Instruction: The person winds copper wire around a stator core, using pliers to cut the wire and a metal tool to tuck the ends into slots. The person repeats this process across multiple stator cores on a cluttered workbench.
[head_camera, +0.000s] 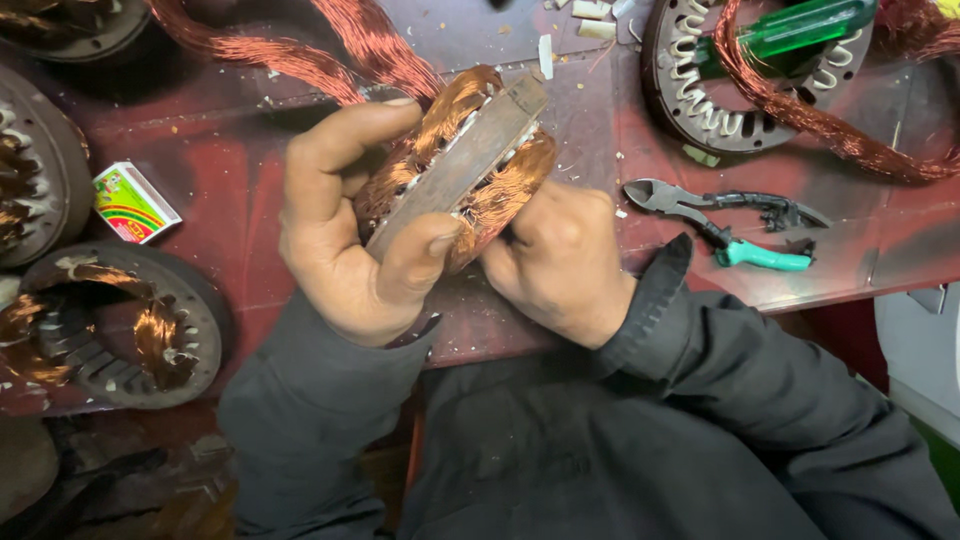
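Centre of the frame: a motor stator (465, 165) wound with copper wire, tilted on edge just above the near rim of the red workbench (230, 170). Left hand (350, 235) wrapped round the stator's left side, thumb over the top coils, a finger pressed on the grey steel core. Right hand (560, 265) curled against the lower right coil, fingertips tucked out of sight under the copper. Best handled, by the look of it, with a firm left-hand brace on the steel core rather than the windings, and slow, even pressure from the right fingers so no strand kinks or loses its enamel. Right of centre, well apart from both hands: cutting pliers (725, 225) with teal and black grips. Upper right: another stator (700, 95) with a green-handled screwdriver (800, 28) lying in it, loose copper bundles trailing across. Left edge: a small matchbox (132, 203); lower left, a further stator (125, 325), partly stripped. Hard to tell: whether the right hand pinches wire or merely pushes; far face of the held stator hidden; items at the left and top edges cut off.
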